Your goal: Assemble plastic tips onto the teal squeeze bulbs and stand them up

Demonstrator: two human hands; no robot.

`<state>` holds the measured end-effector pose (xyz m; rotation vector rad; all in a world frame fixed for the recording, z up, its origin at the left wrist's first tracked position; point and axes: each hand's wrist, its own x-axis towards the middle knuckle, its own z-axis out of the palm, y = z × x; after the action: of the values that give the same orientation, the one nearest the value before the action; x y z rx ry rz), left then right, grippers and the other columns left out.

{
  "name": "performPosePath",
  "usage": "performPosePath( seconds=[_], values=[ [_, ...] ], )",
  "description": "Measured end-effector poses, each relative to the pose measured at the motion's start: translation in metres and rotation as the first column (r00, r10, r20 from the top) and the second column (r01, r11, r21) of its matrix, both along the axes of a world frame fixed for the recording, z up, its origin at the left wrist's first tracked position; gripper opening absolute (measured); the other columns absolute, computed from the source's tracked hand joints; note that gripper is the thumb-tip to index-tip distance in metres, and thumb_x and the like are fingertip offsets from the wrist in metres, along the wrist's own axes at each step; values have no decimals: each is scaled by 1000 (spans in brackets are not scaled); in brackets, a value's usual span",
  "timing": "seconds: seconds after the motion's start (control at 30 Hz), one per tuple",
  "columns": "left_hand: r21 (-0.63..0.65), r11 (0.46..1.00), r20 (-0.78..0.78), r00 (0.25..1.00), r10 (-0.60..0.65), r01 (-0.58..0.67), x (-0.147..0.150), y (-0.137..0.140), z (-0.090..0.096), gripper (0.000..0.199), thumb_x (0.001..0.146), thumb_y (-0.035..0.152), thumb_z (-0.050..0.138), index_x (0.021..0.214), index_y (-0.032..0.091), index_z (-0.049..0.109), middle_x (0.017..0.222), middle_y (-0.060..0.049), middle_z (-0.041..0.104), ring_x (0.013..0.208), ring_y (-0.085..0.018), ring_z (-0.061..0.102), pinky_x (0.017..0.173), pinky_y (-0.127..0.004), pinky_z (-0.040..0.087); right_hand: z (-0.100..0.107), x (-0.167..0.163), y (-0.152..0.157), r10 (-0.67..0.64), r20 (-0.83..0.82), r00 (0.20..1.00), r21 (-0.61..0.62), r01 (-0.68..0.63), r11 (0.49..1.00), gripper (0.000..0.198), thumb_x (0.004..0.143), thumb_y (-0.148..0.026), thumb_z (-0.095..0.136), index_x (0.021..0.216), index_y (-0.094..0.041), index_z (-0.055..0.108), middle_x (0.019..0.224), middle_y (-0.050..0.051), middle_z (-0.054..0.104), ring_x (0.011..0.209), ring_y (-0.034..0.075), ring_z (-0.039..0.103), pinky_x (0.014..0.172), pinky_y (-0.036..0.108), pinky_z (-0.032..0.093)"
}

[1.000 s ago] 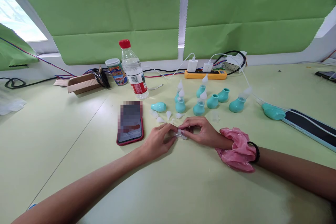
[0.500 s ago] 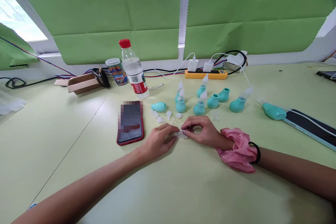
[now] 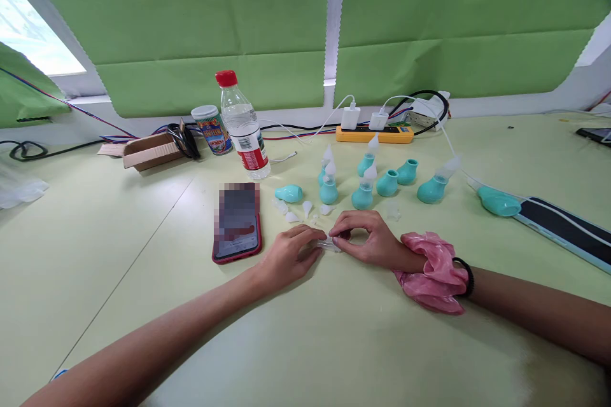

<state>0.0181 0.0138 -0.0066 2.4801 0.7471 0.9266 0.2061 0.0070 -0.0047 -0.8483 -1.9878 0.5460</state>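
Observation:
Between my hands, low over the table, is a small clear plastic piece point(image 3: 328, 244), partly hidden by fingers. My left hand point(image 3: 292, 250) grips its left end between thumb and fingers. On the other end, the thumb and index finger of my right hand point(image 3: 363, 236) are pinched together. Just beyond lie several small white nozzle tips point(image 3: 307, 208) and a clear part point(image 3: 393, 210). Behind them stand several teal squeeze bulbs; one bulb point(image 3: 363, 197) carries a clear collar and white tip, while another bulb point(image 3: 387, 184) has a bare open neck. One teal bulb point(image 3: 289, 193) lies on its side.
A red-cased phone point(image 3: 237, 222) lies left of my hands. Behind it stand a water bottle point(image 3: 245, 130) and a can point(image 3: 212, 130). A yellow power strip point(image 3: 375, 135) with chargers sits at the back. At right, another teal bulb point(image 3: 499, 201) touches a dark tablet-like device point(image 3: 568, 232).
Almost nothing differs. Both hands stay on the clear piece, with only a very slight shift of the right fingertips.

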Motion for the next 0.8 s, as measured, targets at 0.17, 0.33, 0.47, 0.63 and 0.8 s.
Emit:
performPosePath(
  seconds=[0.17,0.33,0.47,0.63,0.8],
  values=[
    [-6,1000,-17,1000,9,-9,0,-1,0,21,75,9,48,92,13,58,85,-7,64,78,-15,60,70,-25,49,0,0,0,3,6,1000,-1,-3,1000,11,67,-8,54,70,-15,63,66,3,60,60,11,55,55,23,46],
    [-4,1000,-18,1000,7,-7,0,-2,0,21,75,9,48,93,12,58,86,-8,64,78,-15,60,70,-25,49,1,0,0,12,2,1000,-4,-12,1000,11,68,-8,54,69,-15,63,66,3,60,60,11,55,55,23,45],
    [4,1000,-16,1000,5,-5,0,-1,1,21,75,9,48,93,13,58,86,-8,64,78,-15,60,70,-24,49,0,0,1,10,6,1000,-1,-10,1000,11,68,-8,54,68,-14,63,66,4,60,60,12,56,55,23,45],
    [1,1000,-16,1000,2,-2,0,-1,0,21,75,8,48,93,13,58,86,-8,64,78,-15,60,70,-25,49,0,0,0,12,24,1000,7,-12,1000,11,68,-8,54,69,-14,63,67,4,60,61,12,56,55,23,45],
    [7,1000,-32,999,-2,2,-1,-2,1,20,75,9,47,92,13,58,85,-8,64,78,-15,60,69,-25,49,1,0,-1,19,45,999,16,-20,1000,13,68,-8,53,70,-16,63,67,3,60,61,12,55,56,23,44]
  ],
)
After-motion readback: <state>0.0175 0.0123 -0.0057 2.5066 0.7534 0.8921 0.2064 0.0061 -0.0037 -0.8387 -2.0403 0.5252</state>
